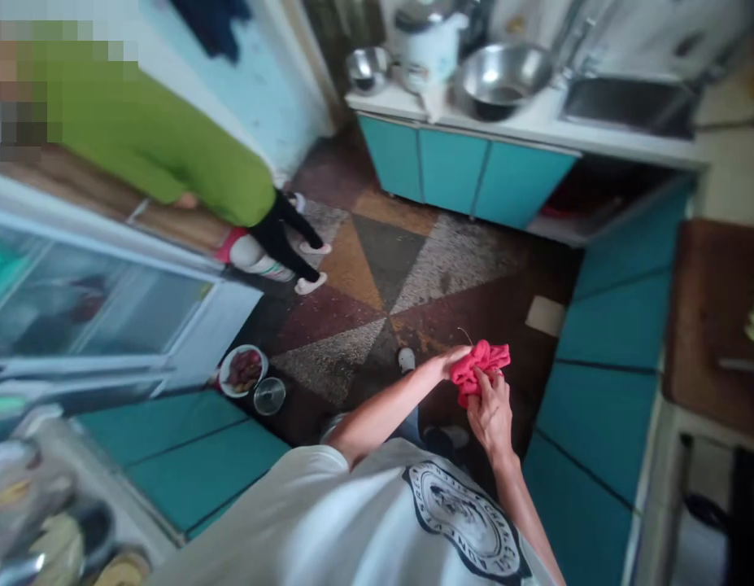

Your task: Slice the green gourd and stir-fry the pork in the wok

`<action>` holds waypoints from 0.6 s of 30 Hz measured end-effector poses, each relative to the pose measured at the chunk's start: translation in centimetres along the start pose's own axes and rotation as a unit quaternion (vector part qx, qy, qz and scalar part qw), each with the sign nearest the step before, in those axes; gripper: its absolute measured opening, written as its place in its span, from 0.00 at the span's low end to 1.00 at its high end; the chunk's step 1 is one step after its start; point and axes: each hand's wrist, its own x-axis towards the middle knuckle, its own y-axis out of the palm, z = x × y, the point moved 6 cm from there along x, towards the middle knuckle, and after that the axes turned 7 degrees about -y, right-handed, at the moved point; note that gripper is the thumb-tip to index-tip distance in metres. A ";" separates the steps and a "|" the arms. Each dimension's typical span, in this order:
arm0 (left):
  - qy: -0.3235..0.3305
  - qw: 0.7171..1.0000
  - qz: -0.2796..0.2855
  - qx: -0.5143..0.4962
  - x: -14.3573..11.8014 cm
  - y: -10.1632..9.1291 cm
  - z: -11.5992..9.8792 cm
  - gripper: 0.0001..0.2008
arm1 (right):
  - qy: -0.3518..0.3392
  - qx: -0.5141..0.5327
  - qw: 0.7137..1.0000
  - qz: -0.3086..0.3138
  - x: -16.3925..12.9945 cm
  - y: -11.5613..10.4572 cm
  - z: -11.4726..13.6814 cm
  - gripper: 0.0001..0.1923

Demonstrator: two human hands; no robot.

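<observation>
A crumpled red cloth [479, 363] is held up in front of my body, above the floor. My left hand [455, 358] reaches in from the left and grips the cloth's left side, its fingers mostly hidden behind the fabric. From below, my right hand [491, 411] pinches the lower right part with bent fingers. A thin loose thread sticks up near my left hand.
Teal cabinets [602, 407] run along the right, with a cutting board [706, 325] on the counter. Ahead are a metal basin [504, 73] and a sink [626, 106]. A person in a green top [187, 138] stands at left. A white bowl [224, 378] sits on the floor.
</observation>
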 end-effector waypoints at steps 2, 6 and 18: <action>0.061 0.998 -0.031 -0.008 -6.9 -4.1 -5.7 0.26 | -0.075 0.010 0.996 0.042 5.9 3.9 5.8 0.34; 0.222 0.968 -0.079 -0.083 -20.9 -12.7 -16.1 0.23 | -0.199 0.042 0.971 0.126 16.7 13.0 17.7 0.34; 0.479 0.786 -0.245 -0.304 -58.2 -26.6 -29.3 0.18 | -0.422 0.158 0.826 0.337 32.1 37.3 47.7 0.30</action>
